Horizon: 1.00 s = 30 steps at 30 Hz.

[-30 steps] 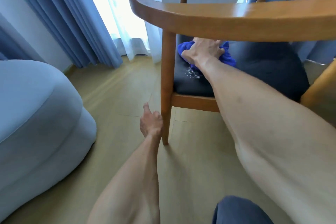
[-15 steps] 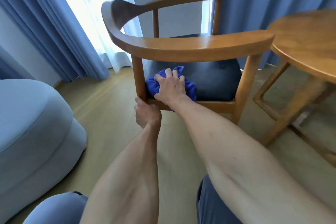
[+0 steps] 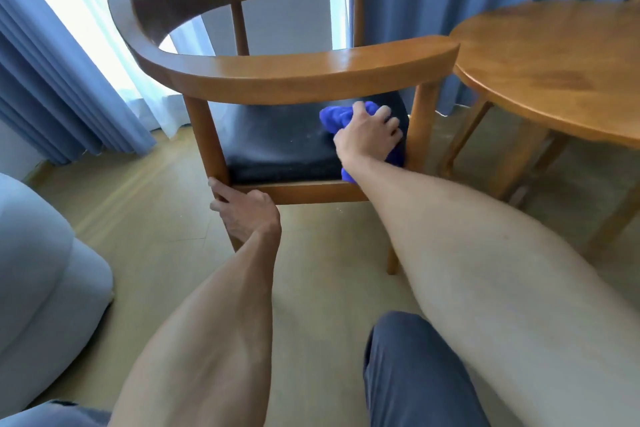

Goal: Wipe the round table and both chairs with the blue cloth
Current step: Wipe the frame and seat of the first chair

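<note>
A wooden armchair (image 3: 311, 69) with a curved armrest and a dark seat cushion (image 3: 277, 142) stands in front of me. My right hand (image 3: 369, 133) reaches under the armrest and grips the bunched blue cloth (image 3: 334, 116) against the right part of the seat, beside the right front leg. My left hand (image 3: 244, 210) holds the chair's left front leg where it meets the seat rail. The round wooden table (image 3: 561, 69) stands to the right of the chair. No second chair is in view.
A pale blue upholstered seat (image 3: 41, 274) fills the lower left. Blue curtains (image 3: 45, 80) hang behind the chair and table, with bright window light at the left. My knee in dark trousers (image 3: 415, 371) is low in the middle. The floor is light wood.
My right hand has slid the cloth from the left of the seat to its right side. My left hand has come up and taken hold of the left front leg. The view has pulled back.
</note>
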Tool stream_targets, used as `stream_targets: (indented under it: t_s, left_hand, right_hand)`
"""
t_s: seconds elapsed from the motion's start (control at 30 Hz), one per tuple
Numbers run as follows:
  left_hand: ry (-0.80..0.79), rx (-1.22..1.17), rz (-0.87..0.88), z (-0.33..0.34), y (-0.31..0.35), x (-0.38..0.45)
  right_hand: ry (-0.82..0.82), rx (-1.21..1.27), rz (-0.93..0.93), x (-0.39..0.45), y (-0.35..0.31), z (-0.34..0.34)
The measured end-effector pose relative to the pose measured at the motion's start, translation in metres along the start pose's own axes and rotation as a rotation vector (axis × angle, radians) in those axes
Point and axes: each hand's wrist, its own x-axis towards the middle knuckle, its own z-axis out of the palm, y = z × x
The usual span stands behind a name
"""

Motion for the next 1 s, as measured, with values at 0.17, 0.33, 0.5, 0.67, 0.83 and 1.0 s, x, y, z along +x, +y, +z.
stream_targets:
  t_s: [0.17, 0.33, 0.5, 0.67, 0.83, 1.0]
  left_hand:
    - [0.03, -0.007, 0.065, 0.005, -0.009, -0.008]
    - [0.042, -0.038, 0.153, -0.003, -0.017, -0.001]
    - [0.02, 0.001, 0.133, -0.007, -0.024, 0.018]
    - [0.01, 0.021, 0.123, -0.005, -0.029, 0.037]
    - [-0.014, 0.008, 0.251, -0.003, -0.06, 0.049]
    - [-0.011, 0.016, 0.221, 0.004, -0.066, 0.051]
  right_hand:
    - [-0.088, 0.039, 0.216, 0.037, 0.012, -0.011]
    - [0.093, 0.018, 0.153, 0.032, 0.016, 0.005]
    - [0.147, -0.063, 0.025, 0.033, 0.005, 0.019]
    - [0.035, -0.091, -0.115, 0.024, -0.046, 0.034]
    - [-0.09, 0.032, -0.334, -0.008, -0.105, 0.076]
    - [0.024, -0.05, -0.348, -0.009, -0.109, 0.093]
